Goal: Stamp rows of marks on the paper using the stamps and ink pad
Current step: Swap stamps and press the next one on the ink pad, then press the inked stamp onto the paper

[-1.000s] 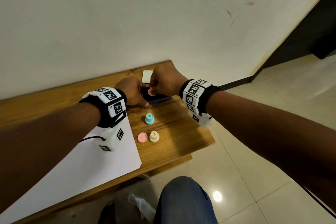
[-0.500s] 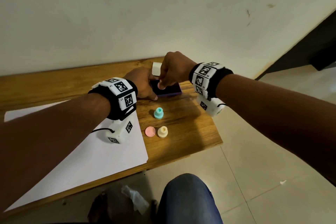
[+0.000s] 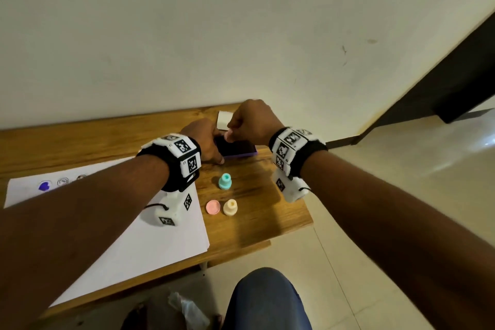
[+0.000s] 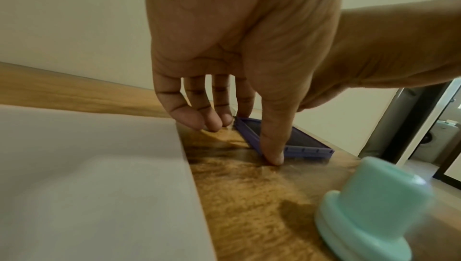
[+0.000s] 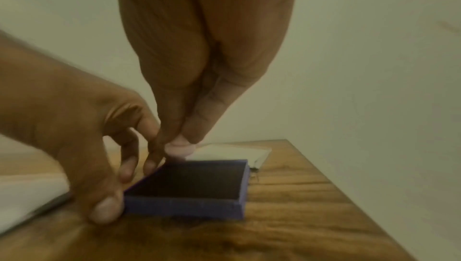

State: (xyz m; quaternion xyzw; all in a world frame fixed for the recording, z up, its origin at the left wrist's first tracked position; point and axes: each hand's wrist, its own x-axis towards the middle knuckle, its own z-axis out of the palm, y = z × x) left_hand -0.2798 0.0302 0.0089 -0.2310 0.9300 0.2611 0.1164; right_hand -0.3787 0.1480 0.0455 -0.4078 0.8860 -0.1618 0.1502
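Note:
A purple ink pad [image 3: 238,149] lies open near the far edge of the wooden table [image 3: 267,211]. My left hand [image 3: 217,148] grips its left side, thumb [image 4: 273,146] at the near corner and fingertips [image 4: 207,121] at the far one. My right hand [image 3: 231,134] pinches a small pink stamp [image 5: 179,147] by its top, at the far left corner of the ink pad [image 5: 189,184]; I cannot tell whether it touches the ink. White paper [image 3: 134,236] lies to the left, with a purple heart mark [image 3: 44,186] and two faint round marks beside it.
A teal stamp [image 3: 224,181], a cream stamp [image 3: 230,207] and a pink round cap [image 3: 213,207] stand on the wood between the pad and the table's near edge. A white lid [image 3: 223,119] lies behind the pad by the wall. The table ends just right of the pad.
The head view has shifted, so the stamped marks at the paper's far left now show. Both hands stay at the ink pad, the right one still pinching the pink stamp.

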